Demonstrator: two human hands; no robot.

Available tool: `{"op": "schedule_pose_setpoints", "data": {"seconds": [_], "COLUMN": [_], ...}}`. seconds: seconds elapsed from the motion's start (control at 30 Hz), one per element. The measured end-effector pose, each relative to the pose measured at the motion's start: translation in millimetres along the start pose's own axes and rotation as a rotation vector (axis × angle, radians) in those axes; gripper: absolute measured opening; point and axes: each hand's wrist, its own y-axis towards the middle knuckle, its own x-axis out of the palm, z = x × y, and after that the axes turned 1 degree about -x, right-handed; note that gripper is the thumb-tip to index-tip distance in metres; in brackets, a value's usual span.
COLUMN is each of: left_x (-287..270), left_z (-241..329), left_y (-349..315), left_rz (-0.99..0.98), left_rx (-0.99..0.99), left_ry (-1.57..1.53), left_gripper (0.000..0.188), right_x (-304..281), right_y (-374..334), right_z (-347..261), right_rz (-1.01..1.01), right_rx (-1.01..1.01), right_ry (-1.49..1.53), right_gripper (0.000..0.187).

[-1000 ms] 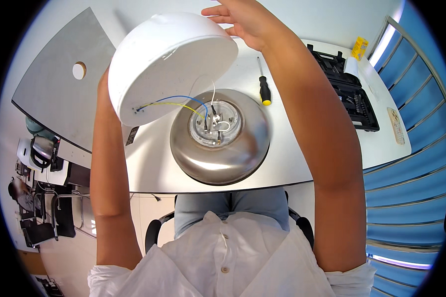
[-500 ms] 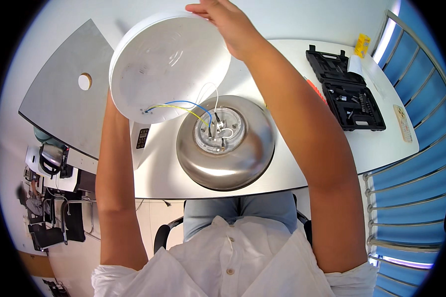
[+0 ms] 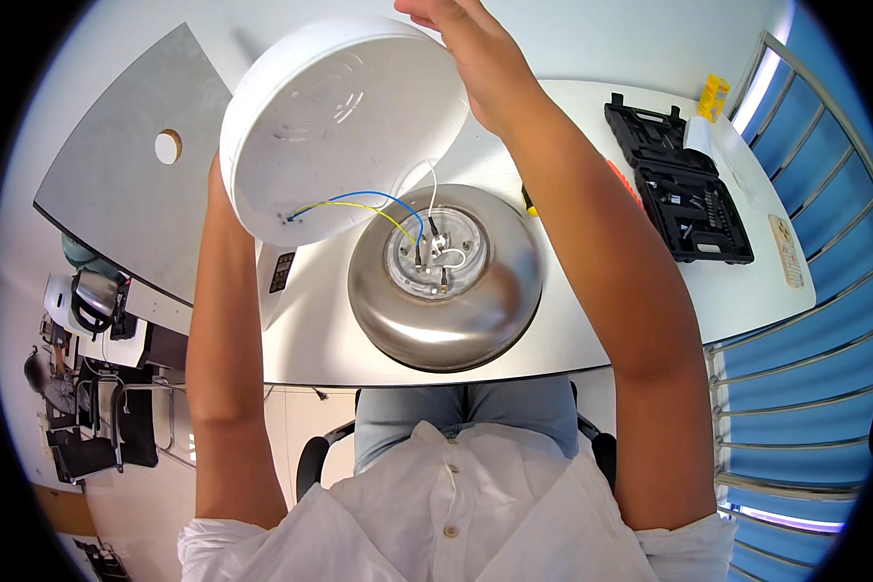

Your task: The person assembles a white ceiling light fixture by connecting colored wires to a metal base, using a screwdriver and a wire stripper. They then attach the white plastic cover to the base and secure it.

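A white bowl-shaped housing (image 3: 359,126) is held tilted above the table, its hollow inside facing me. Blue, yellow-green and white wires (image 3: 359,195) run from it to the round heating plate (image 3: 464,281) in the middle of a brushed-metal pot-like body (image 3: 456,344), which sits on the table. My right hand (image 3: 480,58) is at the housing's upper right edge, its fingers over the rim and partly cut off by the picture's top. My left forearm (image 3: 225,320) reaches up behind the housing's left side, which hides that hand and its fingers.
An open black tool case (image 3: 694,213) lies right on the white table (image 3: 572,339), near a yellow box (image 3: 712,97) and a remote-like strip (image 3: 786,250). A red object (image 3: 624,179) shows beside my right arm. Left stands a grey tabletop (image 3: 116,204); metal railings (image 3: 795,398) rise right.
The housing and my right hand have shifted a little to the right. The housing is tipped slightly differently, with more of its outer top showing. The metal body stays on the table.
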Motion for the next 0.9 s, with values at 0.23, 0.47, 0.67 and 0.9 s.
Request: {"op": "schedule_pose_setpoints", "data": {"seconds": [0.23,0.47,0.67,0.9], "left_x": [5.7,18.9,13.4,13.8], "left_z": [-1.5,4.9,5.2,3.8], "left_y": [-5.4,-14.8,-14.7,-22.1], "left_rz": [0.165,0.117,0.165,0.096], "left_rx": [-0.026,0.009,-0.038,0.004], "left_ry": [-0.022,-0.011,0.018,-0.023], "left_gripper": [0.032,0.034,0.035,0.041], "right_x": [-2.6,-0.5,1.6,4.7], "right_y": [-14.3,-19.6,-23.0,-29.7], "right_z": [-11.9,-21.1,-26.4,-31.2], "right_rz": [0.013,0.013,0.012,-0.005], "right_rx": [-0.026,-0.021,0.001,-0.026], "right_ry": [-0.027,-0.024,0.009,0.034], "right_gripper": [0.068,0.071,0.071,0.068]}}
